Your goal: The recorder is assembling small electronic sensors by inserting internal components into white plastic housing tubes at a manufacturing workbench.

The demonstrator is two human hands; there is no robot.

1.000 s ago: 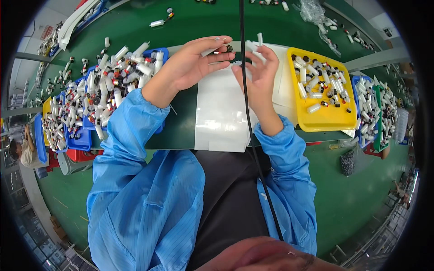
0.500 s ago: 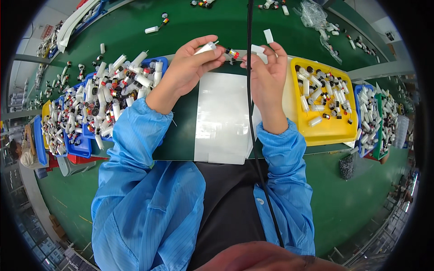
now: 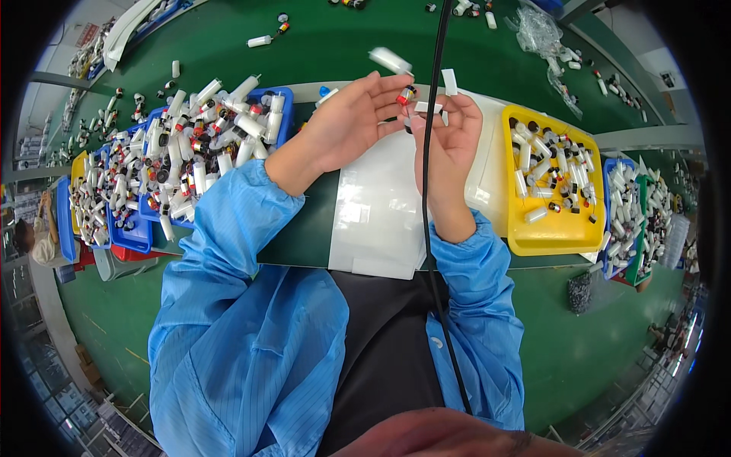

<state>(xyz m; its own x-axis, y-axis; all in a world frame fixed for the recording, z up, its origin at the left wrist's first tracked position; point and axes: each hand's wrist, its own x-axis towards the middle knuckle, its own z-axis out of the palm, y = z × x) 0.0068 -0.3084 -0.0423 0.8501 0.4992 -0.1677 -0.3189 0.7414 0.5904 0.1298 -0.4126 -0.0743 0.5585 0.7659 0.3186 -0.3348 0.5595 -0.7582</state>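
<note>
My left hand (image 3: 343, 126) is open with its fingers stretched to the right, palm partly turned up. Just beyond its fingertips is a blurred white plastic cylinder (image 3: 391, 61), apart from the hand. Between the two hands sits a small red, yellow and black part (image 3: 406, 95), close to the left fingertips; its thin leads run toward my right hand (image 3: 451, 148). The right thumb and fingers are closed around this end, but the exact grip is partly hidden. Two white flat strips (image 3: 449, 81) stick out between the right fingers. A black cable crosses in front of that hand.
A blue tray (image 3: 283, 114) heaped with white cylinders and small parts is at the left. The yellow tray (image 3: 525, 240) at the right holds fewer of them. White sheets (image 3: 373, 221) lie on the green table (image 3: 335, 46). A black cable (image 3: 426, 190) hangs down the view.
The white cylinder has left my left hand and is now beyond its fingertips. The left fingers have opened and moved right, close to the right hand.
</note>
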